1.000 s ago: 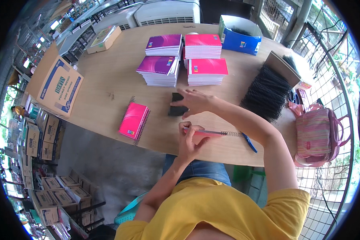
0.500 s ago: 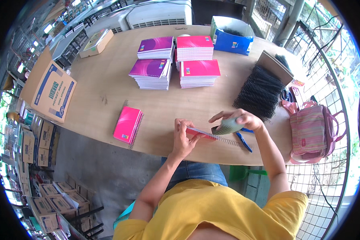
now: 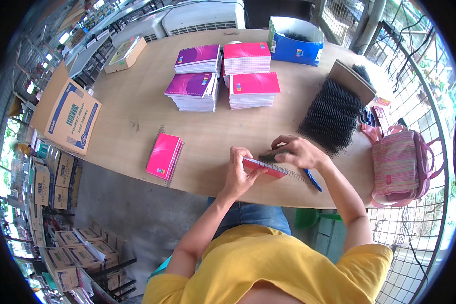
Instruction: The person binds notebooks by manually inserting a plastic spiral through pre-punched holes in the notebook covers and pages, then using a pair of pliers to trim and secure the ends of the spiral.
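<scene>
My left hand point(image 3: 238, 175) is closed on a small pink notebook point(image 3: 271, 172), standing it on edge with its punched side up. A thin wire coil point(image 3: 300, 177) runs along that side and sticks out past the right end. Over the coil, my right hand point(image 3: 300, 153) grips a dark, greenish-grey block point(image 3: 267, 157) that lies against the notebook's top edge. Part of the block is hidden by the fingers. Beside the coil's loose end lies a blue-handled tool point(image 3: 313, 180), partly covered by my right hand. Farther left rest pink spiral notebooks point(image 3: 164, 156).
Purple notebook stacks point(image 3: 191, 86) and pink notebook stacks point(image 3: 253, 83) stand at the back. Black coils point(image 3: 330, 119) are heaped at right, near a striped bag point(image 3: 399, 162) and scissors point(image 3: 368, 117). A blue box point(image 3: 296, 50) stands behind; a cardboard box point(image 3: 68, 114) is at left.
My right hand has tipped the block down and moved it left onto the coiled edge. The notebook and left hand have shifted slightly right in the picture.
</scene>
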`<state>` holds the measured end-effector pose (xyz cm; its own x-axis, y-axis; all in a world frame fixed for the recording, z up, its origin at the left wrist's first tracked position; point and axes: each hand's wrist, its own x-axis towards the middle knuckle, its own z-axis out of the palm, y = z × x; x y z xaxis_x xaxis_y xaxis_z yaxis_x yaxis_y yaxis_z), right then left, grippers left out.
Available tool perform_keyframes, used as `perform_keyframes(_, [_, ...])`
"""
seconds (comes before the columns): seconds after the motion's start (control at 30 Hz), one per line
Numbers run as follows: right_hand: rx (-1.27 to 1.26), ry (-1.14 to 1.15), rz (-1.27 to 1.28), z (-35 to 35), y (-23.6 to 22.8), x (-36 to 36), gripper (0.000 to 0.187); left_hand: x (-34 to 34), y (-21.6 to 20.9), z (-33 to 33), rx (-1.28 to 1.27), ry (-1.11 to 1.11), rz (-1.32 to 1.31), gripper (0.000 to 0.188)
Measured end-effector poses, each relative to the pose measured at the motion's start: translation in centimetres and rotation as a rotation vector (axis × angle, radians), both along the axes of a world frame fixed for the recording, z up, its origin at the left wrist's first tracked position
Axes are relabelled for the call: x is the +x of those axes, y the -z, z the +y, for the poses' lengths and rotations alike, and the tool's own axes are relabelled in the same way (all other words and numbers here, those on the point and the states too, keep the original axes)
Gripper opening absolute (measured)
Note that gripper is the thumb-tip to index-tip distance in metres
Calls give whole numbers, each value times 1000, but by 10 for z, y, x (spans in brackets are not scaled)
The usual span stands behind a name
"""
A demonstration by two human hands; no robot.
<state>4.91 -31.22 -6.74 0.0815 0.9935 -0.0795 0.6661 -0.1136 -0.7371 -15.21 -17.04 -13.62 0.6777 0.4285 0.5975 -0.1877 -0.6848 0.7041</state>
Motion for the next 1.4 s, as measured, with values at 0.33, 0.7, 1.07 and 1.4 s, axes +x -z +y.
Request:
perform_keyframes(0.33, [219,-14,783,-2,9,1,49,-23,31,35,-810,259,-5,36])
perform_keyframes(0.7, [156,33,451,13,-3,-12,45,-12,15,37,-878,364,-35,34])
perform_keyframes(1.07, [354,475,-345,-40,3,-18,53,-37,-10,42,-858,272,24,53])
perform_keyframes(1.4, [439,782,-715,-97,28,-53,53,-38,-43,29,-929,257,69,72])
